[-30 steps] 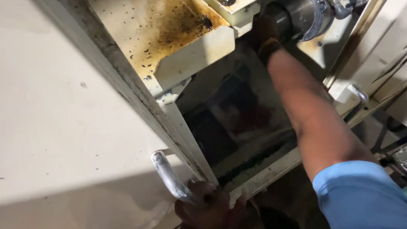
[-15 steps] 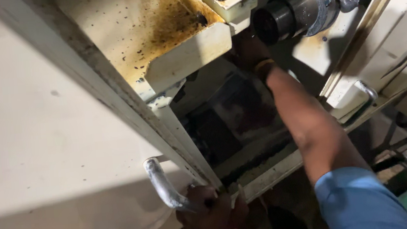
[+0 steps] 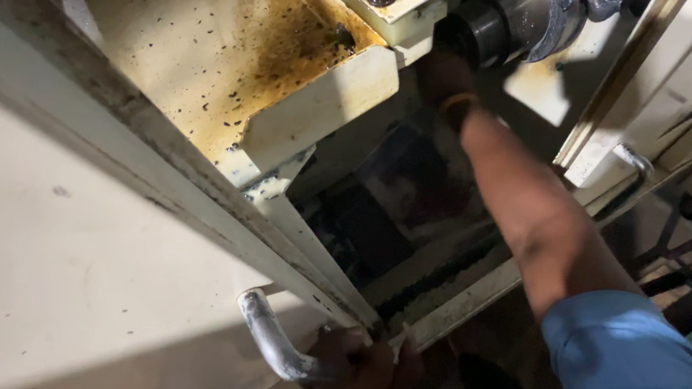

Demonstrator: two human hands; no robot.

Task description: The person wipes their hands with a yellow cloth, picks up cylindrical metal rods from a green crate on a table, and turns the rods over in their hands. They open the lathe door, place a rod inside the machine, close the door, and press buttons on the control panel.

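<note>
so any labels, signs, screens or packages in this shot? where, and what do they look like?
None that can be made out: no package, sign or screen in view.
Only bare machine surfaces: a cream panel, an oil-stained cream housing and a dark chuck.
Left hand is at the metal door handle; right hand reaches in beside the chuck.

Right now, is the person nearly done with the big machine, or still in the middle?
Looks like the middle. Done: the cream sliding door stands open, showing the dark inside. In hand: the left hand grips the bottom of the metal door handle, and the right hand reaches in under the dark round spindle; shadow hides its fingers. Left: the stained tray is dirty and the door unshut.
</note>
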